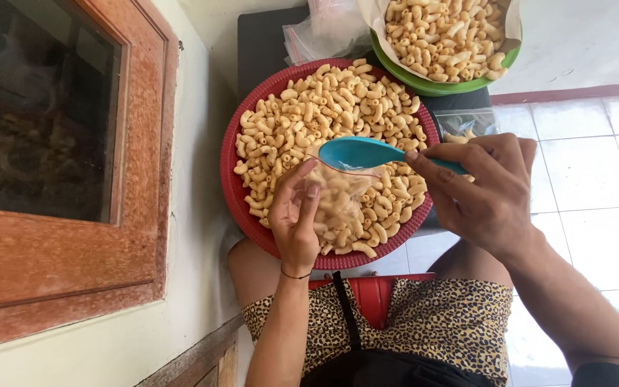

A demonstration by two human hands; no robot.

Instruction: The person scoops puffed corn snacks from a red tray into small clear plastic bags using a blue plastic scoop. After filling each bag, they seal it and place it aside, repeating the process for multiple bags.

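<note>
Left hand: my left hand (pixel 295 218) was curled over the near part of the red tray, fingers bent and pinched on the rim of a clear plastic bag, holding its mouth up and open.
Clear plastic bag: the clear plastic bag (pixel 338 197) lay on the heap of snacks, just right of my left hand, already partly filled with the same pale curls.
Right hand: my right hand (pixel 485 190) was closed around the handle of a teal spoon, thumb and fingers wrapped tight on it, at the right edge of the tray.
Teal spoon: the teal spoon (pixel 363 153) reached left from my grip, its bowl hanging just above the bag's open mouth; I could not tell whether it carried anything.
Red tray: the red tray (pixel 232 188) was round with a ribbed rim, resting above my lap and heaped with macaroni-shaped snacks (pixel 324 107) across nearly all of it.
Green bowl: a green bowl (pixel 424 84), lined with paper and full of the same snacks, stood at the far right, its edge touching or overlapping the tray's far rim.
Spare bags: some empty clear bags (pixel 324 29) lay at the far side, left of the green bowl, and another small bag (pixel 467 123) sat just beyond my right hand.
Window frame: a wooden window frame (pixel 145 143) filled the left side.
Lap: my leopard-print cloth (pixel 431 322) covered the near part.
</note>
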